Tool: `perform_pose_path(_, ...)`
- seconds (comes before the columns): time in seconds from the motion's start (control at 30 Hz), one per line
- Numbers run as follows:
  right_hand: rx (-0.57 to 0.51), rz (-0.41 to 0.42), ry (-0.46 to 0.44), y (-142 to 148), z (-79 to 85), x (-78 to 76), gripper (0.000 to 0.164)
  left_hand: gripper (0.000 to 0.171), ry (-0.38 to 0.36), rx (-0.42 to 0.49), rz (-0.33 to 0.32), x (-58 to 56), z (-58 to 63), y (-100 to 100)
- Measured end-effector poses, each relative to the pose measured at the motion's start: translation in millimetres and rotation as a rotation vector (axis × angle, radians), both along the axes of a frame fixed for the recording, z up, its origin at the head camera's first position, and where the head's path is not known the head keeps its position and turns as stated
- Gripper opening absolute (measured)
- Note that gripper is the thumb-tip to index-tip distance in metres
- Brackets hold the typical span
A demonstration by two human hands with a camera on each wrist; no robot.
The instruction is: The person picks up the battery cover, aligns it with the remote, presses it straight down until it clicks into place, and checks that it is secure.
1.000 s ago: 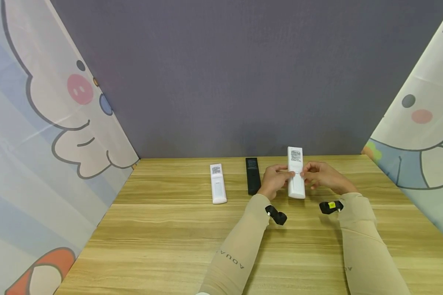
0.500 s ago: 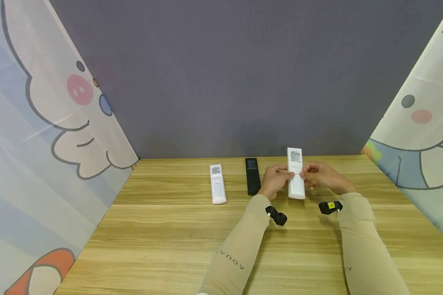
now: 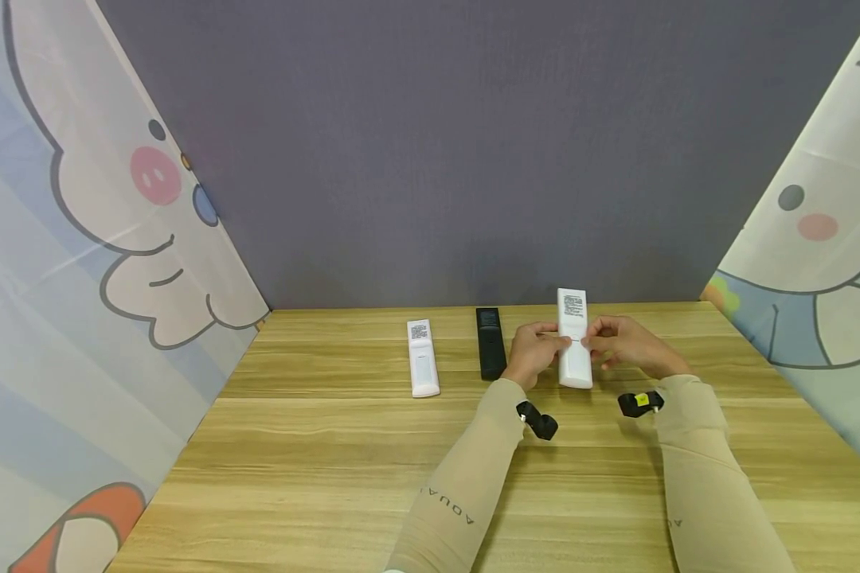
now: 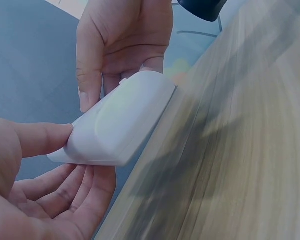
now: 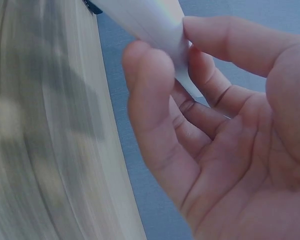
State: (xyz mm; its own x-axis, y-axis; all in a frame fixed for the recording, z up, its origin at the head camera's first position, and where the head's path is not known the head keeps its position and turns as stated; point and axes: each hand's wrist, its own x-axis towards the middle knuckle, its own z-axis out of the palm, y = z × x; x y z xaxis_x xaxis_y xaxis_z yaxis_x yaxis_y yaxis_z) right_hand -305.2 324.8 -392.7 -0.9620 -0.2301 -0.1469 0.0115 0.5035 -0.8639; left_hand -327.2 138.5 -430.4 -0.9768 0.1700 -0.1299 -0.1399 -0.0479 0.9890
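A white remote control (image 3: 575,362) is held back side up between my two hands, its printed label toward the far end. My left hand (image 3: 536,350) grips its left edge, thumb on the back and fingers underneath. From the other side my right hand (image 3: 634,346) pinches the right edge, its thumb near the seam of the battery cover. In the left wrist view the remote (image 4: 125,120) is raised over the table, with its shadow on the wood. The right wrist view shows the right thumb (image 5: 230,42) pressed against the white casing.
A second white remote (image 3: 424,362) lies back side up on the wooden table (image 3: 315,477), at the left. Between it and my left hand lies a black remote (image 3: 490,342). A dark grey panel (image 3: 430,159) rises behind the table, with cartoon-printed curtains (image 3: 36,334) at both sides.
The hands and the white remote stay in nearly the same place. Everything in the head view sits very slightly lower than before.
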Motion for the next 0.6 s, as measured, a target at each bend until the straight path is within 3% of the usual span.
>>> perform_pose_path(0.33, -0.007, 0.004, -0.013, -1.4, -0.2, -0.5, 0.024, 0.025, 0.038, -0.038, 0.0, 2.0, 1.3, -1.6)
perform_pose_path(0.6, 0.007, 0.001, -0.038, -2.5, -3.5, -1.0, 0.023, 0.03, 0.067, -0.144, 0.01, 2.7, 1.1, -0.3)
